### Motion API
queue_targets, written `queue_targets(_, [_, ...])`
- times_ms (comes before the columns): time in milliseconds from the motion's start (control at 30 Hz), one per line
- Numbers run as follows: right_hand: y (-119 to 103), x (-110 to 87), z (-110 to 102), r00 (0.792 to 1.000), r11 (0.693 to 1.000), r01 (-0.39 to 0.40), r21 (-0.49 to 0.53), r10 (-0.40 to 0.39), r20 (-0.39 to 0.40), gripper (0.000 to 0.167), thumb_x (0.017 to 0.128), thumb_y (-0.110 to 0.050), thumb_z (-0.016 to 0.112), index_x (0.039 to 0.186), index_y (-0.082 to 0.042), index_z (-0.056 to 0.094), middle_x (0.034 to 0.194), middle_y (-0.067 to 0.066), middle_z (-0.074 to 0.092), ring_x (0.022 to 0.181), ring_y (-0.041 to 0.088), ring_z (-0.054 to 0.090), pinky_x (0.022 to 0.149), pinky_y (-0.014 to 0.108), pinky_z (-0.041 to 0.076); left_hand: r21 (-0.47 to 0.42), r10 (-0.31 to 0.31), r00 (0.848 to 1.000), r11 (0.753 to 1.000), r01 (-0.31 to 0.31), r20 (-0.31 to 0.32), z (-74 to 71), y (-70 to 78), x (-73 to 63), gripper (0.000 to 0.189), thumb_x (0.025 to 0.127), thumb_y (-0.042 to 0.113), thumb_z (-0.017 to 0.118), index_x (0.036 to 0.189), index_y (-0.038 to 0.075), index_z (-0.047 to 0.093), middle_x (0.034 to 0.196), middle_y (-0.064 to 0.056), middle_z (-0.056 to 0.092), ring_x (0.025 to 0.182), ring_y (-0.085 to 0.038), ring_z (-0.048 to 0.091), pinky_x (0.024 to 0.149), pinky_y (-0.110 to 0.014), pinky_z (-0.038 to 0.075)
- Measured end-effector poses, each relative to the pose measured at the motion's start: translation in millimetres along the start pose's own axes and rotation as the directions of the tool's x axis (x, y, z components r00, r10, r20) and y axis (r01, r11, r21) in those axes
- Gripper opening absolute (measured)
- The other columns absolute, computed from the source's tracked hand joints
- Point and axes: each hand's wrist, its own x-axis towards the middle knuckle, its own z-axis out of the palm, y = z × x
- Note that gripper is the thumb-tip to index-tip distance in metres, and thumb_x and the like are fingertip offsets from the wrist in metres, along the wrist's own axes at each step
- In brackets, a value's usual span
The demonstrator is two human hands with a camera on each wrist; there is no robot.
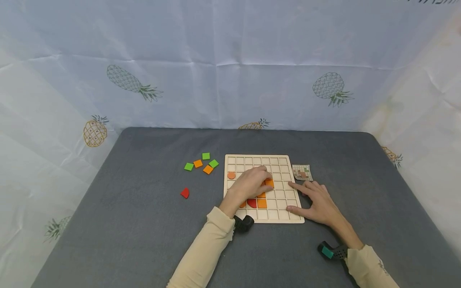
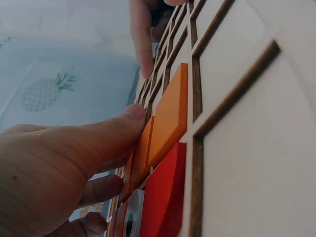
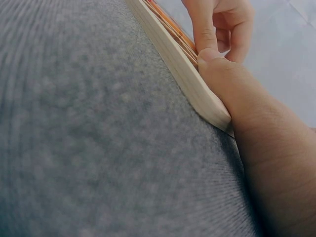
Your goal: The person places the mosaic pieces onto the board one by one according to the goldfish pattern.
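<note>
On the gray desk point(image 1: 137, 240), in the head view, sits a wooden board point(image 1: 281, 216) full of little boxes. The left hand point(image 1: 248, 184) is over its middle. Its fingers bend around an orange square point(image 1: 269, 183), but I can't tell if they pinch it or just push it. If that square sits crooked, a hard push could tip it out of its box. The right hand point(image 1: 318, 202) is at 3 o'clock, its fingers loose and spread, touching the board. Too much push there could make the board slide. A picture card point(image 1: 302, 173) lies at 2 o'clock, very near those knuckles, so a bump could move it. The green squares point(image 1: 206, 156) wait at 10 o'clock and a red piece point(image 1: 185, 193) at 9; the left sleeve point(image 1: 205, 250) could brush the red one if it swings that way.

In the left wrist view, the left thumb is right by the row of orange pieces point(image 2: 170, 118). At 6 o'clock from the nearest one sits a red wedge point(image 2: 165, 190). They are packed close, so pushing one might lift its neighbor.

In the right wrist view, the right thumb point(image 3: 222, 74) rests by the board's corner, with the left fingers at 12 o'clock from it. If that thumb lets go during a push, the board could turn.
</note>
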Motion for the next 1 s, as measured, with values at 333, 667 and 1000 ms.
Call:
queue_targets(333, [1.0, 0.0, 0.4, 1.000, 1.000, 0.002, 0.003, -0.002, -0.002, 0.079, 0.073, -0.051, 0.087, 0.142, -0.021, 0.062, 0.087, -0.007, 0.049, 0.076, 0.006, 0.029, 0.073, 0.029, 0.017, -0.002, 0.016, 1.000, 1.000, -0.016, 0.001, -0.3, 1.2, -0.1, 0.025, 0.097, 0.033, 0.072, 0.114, 0.016, 0.076, 0.102, 0.001, 0.067, 0.084, -0.010, 0.058, 0.075, -0.022, 0.048])
queue_targets(667, [1.7, 0.1, 0.7, 1.000, 1.000, 0.000, -0.001, 0.000, -0.002, 0.077, 0.073, -0.051, 0.087, 0.141, -0.021, 0.063, 0.085, -0.008, 0.046, 0.075, 0.006, 0.028, 0.073, 0.029, 0.017, -0.025, 0.000, 1.000, 1.000, 0.001, 0.008, -1.9, -0.3, -1.5, 0.025, 0.097, 0.031, 0.071, 0.117, 0.017, 0.076, 0.102, 0.001, 0.066, 0.083, -0.010, 0.057, 0.076, -0.022, 0.048])
queue_targets(1000, [1.2, -0.2, 0.3, 1.000, 1.000, -0.003, 0.000, 0.003, 0.000, 0.078, 0.073, -0.050, 0.087, 0.141, -0.020, 0.064, 0.086, -0.006, 0.047, 0.076, 0.007, 0.030, 0.073, 0.030, 0.017, -0.051, 0.000, 1.000, 0.999, 0.000, 0.005, -0.4, 0.5, -1.9, 0.023, 0.098, 0.029, 0.070, 0.117, 0.016, 0.077, 0.104, 0.000, 0.068, 0.087, -0.011, 0.059, 0.079, -0.022, 0.049])
